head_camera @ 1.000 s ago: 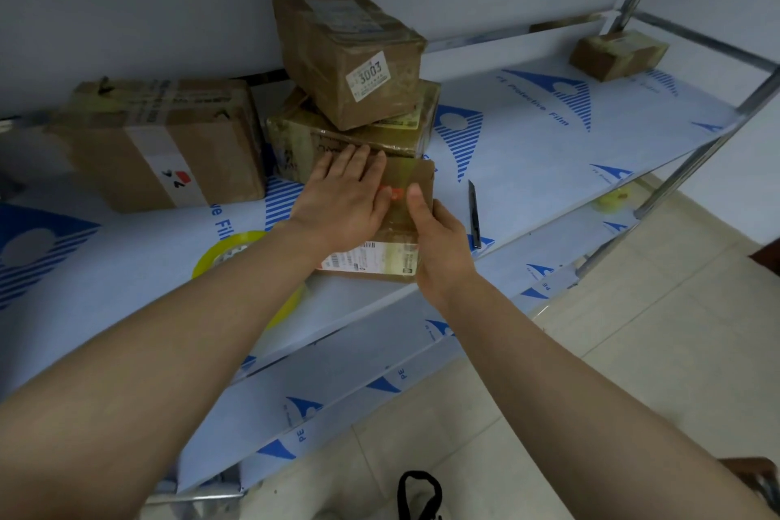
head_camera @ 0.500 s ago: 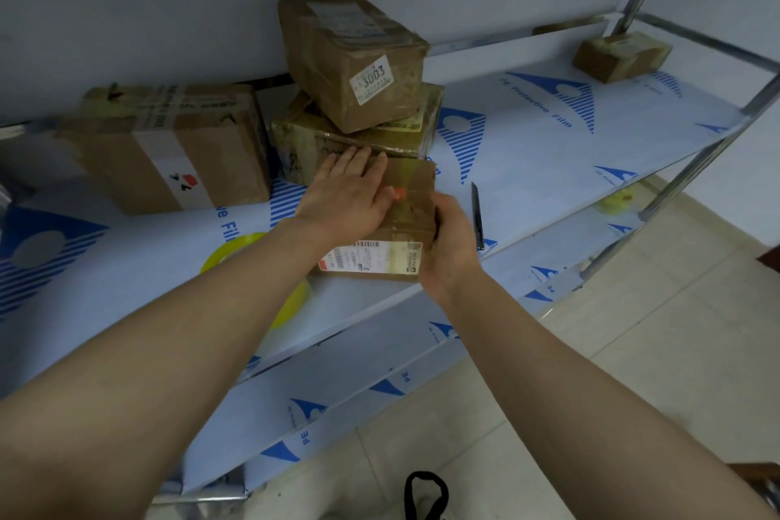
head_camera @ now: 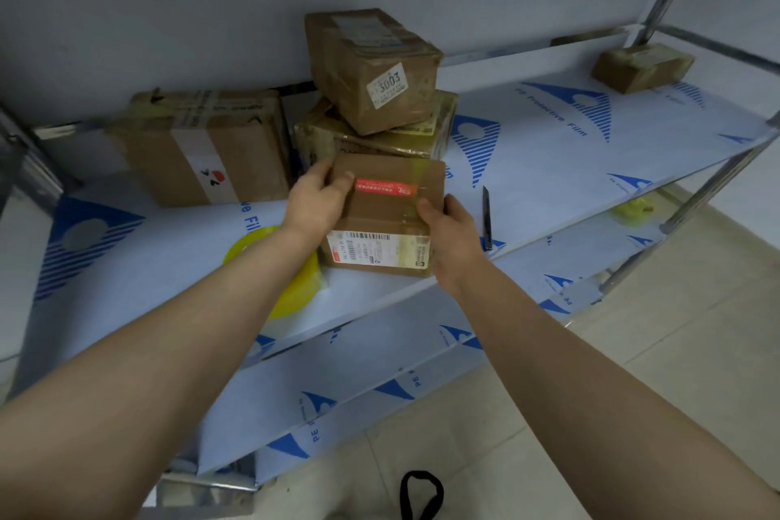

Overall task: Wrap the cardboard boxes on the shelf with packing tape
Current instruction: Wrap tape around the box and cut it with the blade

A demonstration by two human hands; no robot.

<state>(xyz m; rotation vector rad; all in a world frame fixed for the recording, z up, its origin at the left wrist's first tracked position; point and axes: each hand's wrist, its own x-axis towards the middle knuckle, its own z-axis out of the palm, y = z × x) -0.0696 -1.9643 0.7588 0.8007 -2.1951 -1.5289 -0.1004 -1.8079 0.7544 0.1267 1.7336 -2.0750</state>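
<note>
Head view: your left hand (head_camera: pixel 316 203) grips the left edge of the cardboard box (head_camera: pixel 388 220), thumb laid on top. Your right hand (head_camera: pixel 453 234) clamps the right edge the same way. The box is right between your hands at the front of the shelf (head_camera: pixel 548 165), red label facing up. Just beyond your fingers, two stacked boxes (head_camera: pixel 371 72). The yellow tape roll (head_camera: pixel 301 287) lies under your left forearm. A slim dark tool (head_camera: pixel 486 220) lies just right of your right hand, and a big box (head_camera: pixel 202 148) stands beyond your left hand.
</note>
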